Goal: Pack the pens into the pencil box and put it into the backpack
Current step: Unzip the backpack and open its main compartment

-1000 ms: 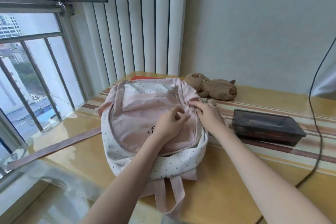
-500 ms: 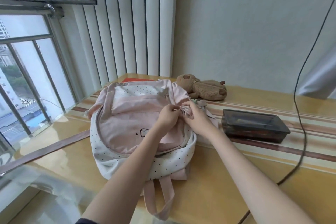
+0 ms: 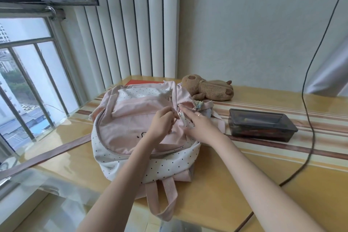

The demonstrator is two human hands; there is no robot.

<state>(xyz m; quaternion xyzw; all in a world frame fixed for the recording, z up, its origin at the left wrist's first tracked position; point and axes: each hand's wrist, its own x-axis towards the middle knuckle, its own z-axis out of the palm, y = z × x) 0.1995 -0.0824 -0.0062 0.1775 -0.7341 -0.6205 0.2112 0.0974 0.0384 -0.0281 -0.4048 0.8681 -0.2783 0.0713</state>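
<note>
Sunlit yellow striped worktop point(image 3: 244, 184) beside a barred window. Pink dotted backpack point(image 3: 131, 133) under both hands. Left hand point(image 3: 162, 124) pinching the zipper pull point(image 3: 179, 114); right hand point(image 3: 199, 126) fingers extended, pressing the fabric alongside. Dark pencil box point(image 3: 261, 124) closed, just right of the right hand. Best bracing fabric taut, drawing the pull steadily. Wall paper's print unreadable.

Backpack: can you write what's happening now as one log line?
left hand: pinches zipper pull | right hand: presses backpack | pencil box: on table, outside
</note>
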